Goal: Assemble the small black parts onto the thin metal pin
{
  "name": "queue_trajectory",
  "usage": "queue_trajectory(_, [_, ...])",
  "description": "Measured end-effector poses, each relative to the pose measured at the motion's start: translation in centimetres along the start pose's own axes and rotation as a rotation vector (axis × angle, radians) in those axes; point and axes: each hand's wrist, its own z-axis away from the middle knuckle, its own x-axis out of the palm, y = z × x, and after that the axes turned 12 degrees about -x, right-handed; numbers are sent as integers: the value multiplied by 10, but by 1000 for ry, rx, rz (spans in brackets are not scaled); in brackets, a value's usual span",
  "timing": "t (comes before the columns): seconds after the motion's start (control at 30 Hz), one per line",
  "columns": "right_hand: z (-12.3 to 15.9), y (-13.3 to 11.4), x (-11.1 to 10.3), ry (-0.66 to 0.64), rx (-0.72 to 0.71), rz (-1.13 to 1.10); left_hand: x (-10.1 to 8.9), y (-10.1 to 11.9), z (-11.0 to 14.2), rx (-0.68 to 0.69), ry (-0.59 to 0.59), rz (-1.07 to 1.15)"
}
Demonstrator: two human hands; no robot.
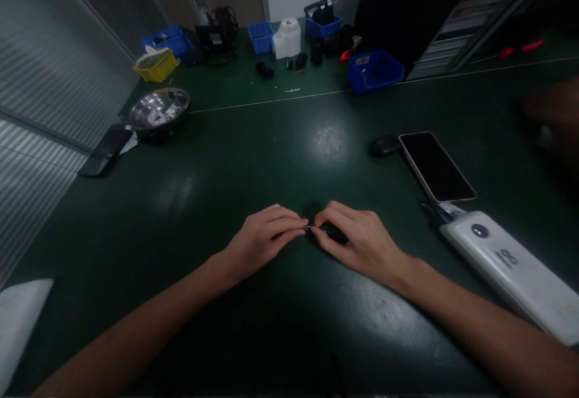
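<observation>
My left hand (270, 233) and my right hand (355, 233) meet fingertip to fingertip just above the green tabletop (235, 163). Between them is a tiny, light greenish piece (308, 228), too small and blurred to name. The left thumb and fingers pinch its left end. On its other side, the right thumb and forefinger are pinched together at or against it. Most of the piece is hidden by the fingertips.
To the right lie a phone (436, 166), a black mouse (385, 145) and a white device marked 18 (511, 271). A metal bowl (136, 117) with white scraps stands at left. Blue bins (375, 72), a yellow bin (157, 67) and another person's blurred hand (554, 108) are farther off.
</observation>
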Motion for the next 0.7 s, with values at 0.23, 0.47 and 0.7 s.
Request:
queue_trajectory(0.23, [-1, 1, -2, 62, 72, 25, -5, 8, -1, -52, -59, -88])
queue_trajectory(0.47, [0, 2, -1, -8, 117, 221, -4, 11, -2, -53, -162, -235])
queue_trajectory(0.7, [0, 2, -3, 8, 195, 324, -5, 14, -5, -47, -162, -122])
